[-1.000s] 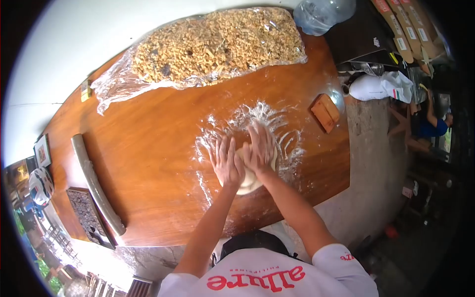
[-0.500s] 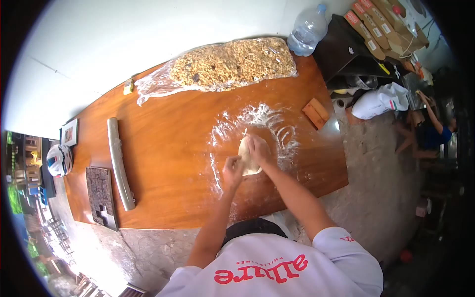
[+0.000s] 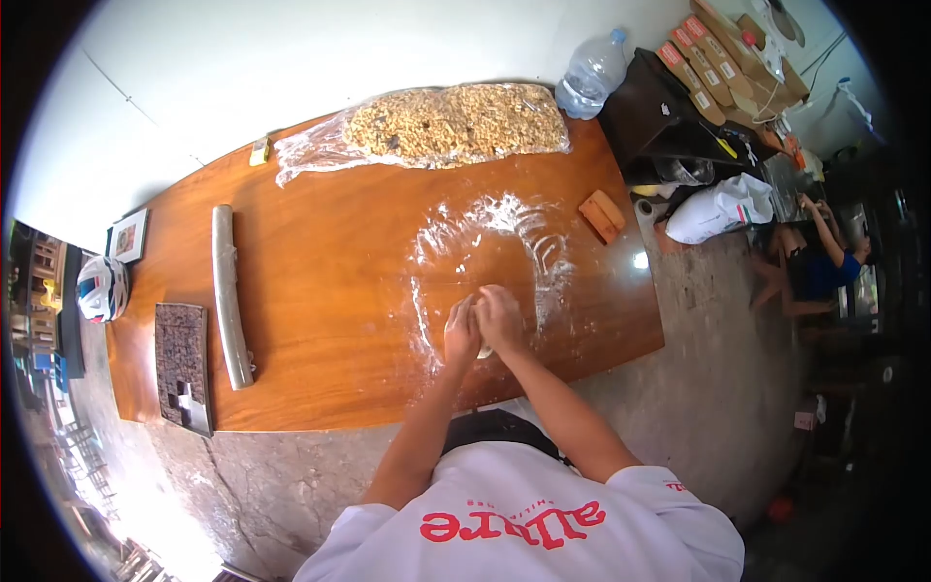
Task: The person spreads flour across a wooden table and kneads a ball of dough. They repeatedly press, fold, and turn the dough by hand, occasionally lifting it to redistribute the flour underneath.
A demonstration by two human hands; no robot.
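Close to the near edge of the wooden table [image 3: 320,320], my left hand [image 3: 462,332] and my right hand [image 3: 498,320] are pressed together, fingers curled over a piece of dough. Only a small pale bit of the dough [image 3: 485,351] shows between my wrists; my hands hide the rest. A rough ring of white flour [image 3: 504,215] lies on the tabletop beyond and around my hands.
At the back lies a plastic bag of yellowish crumbly pieces [image 3: 456,126], with a large water bottle [image 3: 592,76] beside it. An orange-brown block [image 3: 603,215] sits right. Left are a plastic-wrapped roll [image 3: 229,296], a dark tray [image 3: 182,364] and a helmet [image 3: 103,289]. Another person [image 3: 824,257] is far right.
My hands have come together and moved nearer my body. The dough, partly spread out between them before, is now folded or gathered and almost fully covered. The view has shifted slightly.
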